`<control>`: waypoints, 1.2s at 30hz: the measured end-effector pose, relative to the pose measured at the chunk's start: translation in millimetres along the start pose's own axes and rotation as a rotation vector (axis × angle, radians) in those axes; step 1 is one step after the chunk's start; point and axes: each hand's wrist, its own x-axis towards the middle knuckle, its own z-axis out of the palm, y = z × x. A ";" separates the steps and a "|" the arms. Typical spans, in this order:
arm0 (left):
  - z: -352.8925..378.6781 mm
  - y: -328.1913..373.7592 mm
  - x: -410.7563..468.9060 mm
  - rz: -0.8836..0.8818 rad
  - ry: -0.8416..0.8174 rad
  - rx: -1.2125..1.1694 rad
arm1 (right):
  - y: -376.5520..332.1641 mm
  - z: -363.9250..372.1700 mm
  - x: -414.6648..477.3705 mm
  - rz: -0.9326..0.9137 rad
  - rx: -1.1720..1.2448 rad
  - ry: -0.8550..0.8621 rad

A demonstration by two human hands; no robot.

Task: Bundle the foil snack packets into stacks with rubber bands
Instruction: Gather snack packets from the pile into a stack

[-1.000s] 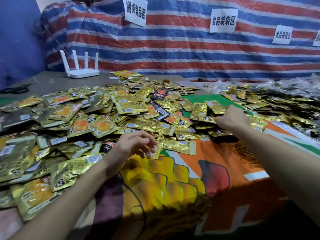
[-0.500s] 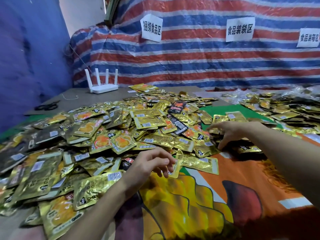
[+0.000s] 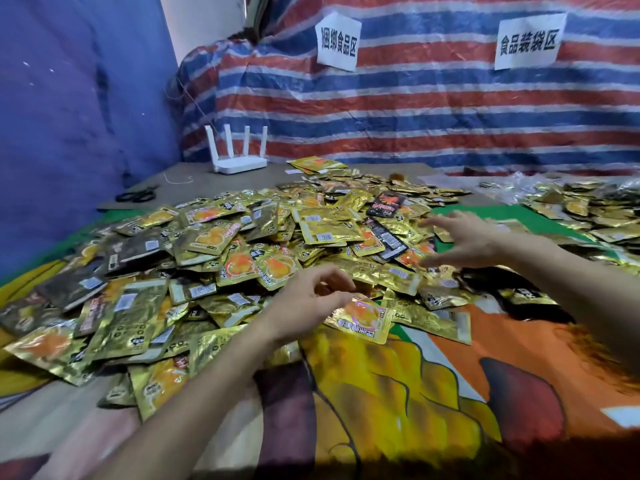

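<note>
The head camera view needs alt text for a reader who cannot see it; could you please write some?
Two bare hands reach over a big heap of gold foil snack packets: the left hand lifts one packet's edge, and the right hand hovers open.

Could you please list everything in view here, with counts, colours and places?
gold packets: too many to count, gold foil, heaped across table centre and left
black packets: at least two, black and red, atop the heap's far right
second heap: many packets, gold, far right
cloth: one, orange, yellow and green print, covering the near table
router: one, white, far left
scissors: one pair, black, left of router
tarp: one, red, white and blue stripes, behind
signs: two, white, on tarp
left hand: pinching a gold packet's edge
right hand: open, fingers spread over the heap
</note>
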 end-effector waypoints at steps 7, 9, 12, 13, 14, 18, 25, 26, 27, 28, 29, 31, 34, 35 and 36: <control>-54.2 1.2 8.7 0.013 0.274 0.752 | -105.7 18.3 0.4 -0.237 0.029 0.092; -61.4 -4.5 10.5 -0.037 0.270 0.923 | -127.1 29.4 -0.1 -0.237 -0.016 0.117; -61.5 -16.6 18.8 -0.198 0.143 1.138 | -151.4 48.1 -0.9 -0.191 -0.103 0.115; -59.6 -20.8 22.5 -0.251 0.096 1.200 | -157.1 53.3 0.1 -0.176 -0.115 0.100; -57.5 -23.9 26.1 -0.301 0.060 1.236 | -161.5 57.3 1.7 -0.158 -0.110 0.084; -47.9 -29.9 40.8 -0.398 0.054 1.271 | -168.1 62.0 14.3 -0.127 -0.076 0.082; -36.4 -26.1 57.7 -0.396 0.052 1.325 | -166.8 59.4 36.8 -0.137 -0.079 0.095; -37.5 -23.1 59.3 -0.363 0.036 1.323 | -167.8 59.0 38.4 -0.138 -0.083 0.095; -39.6 -20.1 60.3 -0.329 0.016 1.321 | -168.2 58.7 39.2 -0.145 -0.088 0.102; -43.2 -16.6 60.8 -0.302 -0.008 1.315 | -167.6 58.8 39.5 -0.160 -0.090 0.119; -48.2 -13.1 60.9 -0.279 -0.022 1.306 | -166.5 58.8 39.4 -0.182 -0.086 0.145; -61.1 -6.3 61.1 -0.238 -0.011 1.272 | -162.9 57.3 36.8 -0.234 -0.055 0.205; -78.8 4.7 63.1 -0.200 0.016 1.163 | -159.6 49.1 31.8 -0.282 -0.054 0.280; -83.6 8.6 64.0 -0.198 0.022 1.115 | -159.8 45.8 30.0 -0.292 -0.060 0.298; -87.7 12.1 65.2 -0.200 0.030 1.062 | -160.1 42.1 28.4 -0.301 -0.057 0.309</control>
